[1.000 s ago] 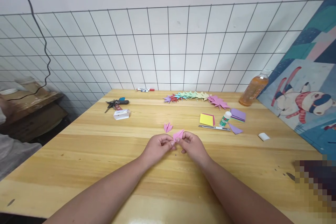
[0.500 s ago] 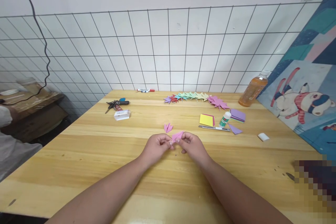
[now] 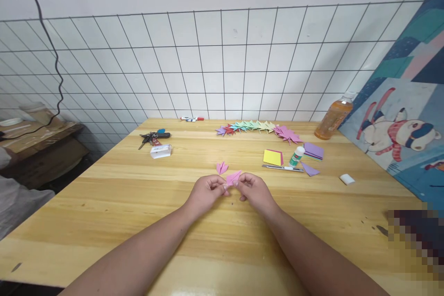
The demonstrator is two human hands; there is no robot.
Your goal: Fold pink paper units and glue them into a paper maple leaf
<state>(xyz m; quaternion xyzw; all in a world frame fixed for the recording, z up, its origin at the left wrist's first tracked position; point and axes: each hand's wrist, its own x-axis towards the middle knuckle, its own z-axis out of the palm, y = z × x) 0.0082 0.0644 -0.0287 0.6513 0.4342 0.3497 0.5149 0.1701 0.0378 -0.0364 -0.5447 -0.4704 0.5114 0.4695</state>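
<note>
A small folded piece of pink paper (image 3: 233,177) is held just above the wooden table. My left hand (image 3: 208,194) pinches its left end between thumb and fingers. From the other side, my right hand (image 3: 255,192) grips its right end the same way, so both hands are closed. Just beyond the fingers, a second folded pink paper piece (image 3: 222,168) lies on the table, apart from my hands. The fine creases of the held paper are too small to make out.
Farther back lie a curved row of folded paper pieces (image 3: 256,126), yellow paper squares (image 3: 273,157), a glue stick (image 3: 297,156), a craft knife (image 3: 282,168), and a purple paper triangle (image 3: 310,169). Keys (image 3: 152,137) and a small clear box (image 3: 161,151) sit left. A bottle (image 3: 333,118) stands right.
The pink paper has turned slightly between my fingers and shows a little more of its face. Both hands keep their hold in nearly the same place.
</note>
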